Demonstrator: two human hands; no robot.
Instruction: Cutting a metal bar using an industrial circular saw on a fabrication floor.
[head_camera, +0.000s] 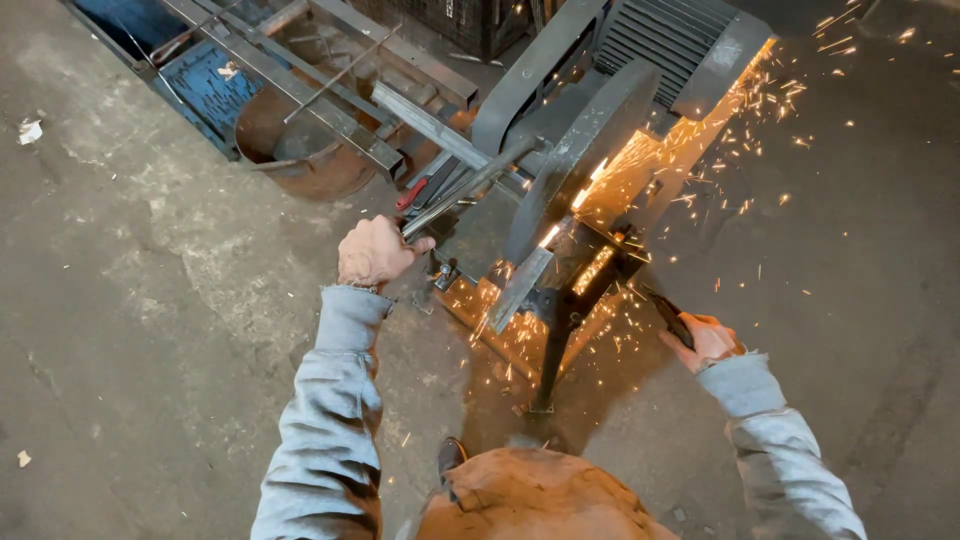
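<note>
A chop saw (585, 140) with a large grey blade guard stands on a black metal stand (560, 330) on the concrete floor, throwing bright orange sparks to the upper right and down beneath it. My left hand (372, 250) is closed around a long steel bar (470, 185) that runs up and right into the saw. My right hand (708, 340) grips the saw's dark handle (672, 318) at the lower right. Both arms wear grey sleeves. The cut point sits hidden behind the guard and the glare.
Several steel bars and angle sections (330, 90) lie in a heap at the upper left beside a rusty round pan (300, 150) and a blue panel (205, 85). A red-handled tool (412, 192) lies near the bar. My shoe (452, 458) shows below.
</note>
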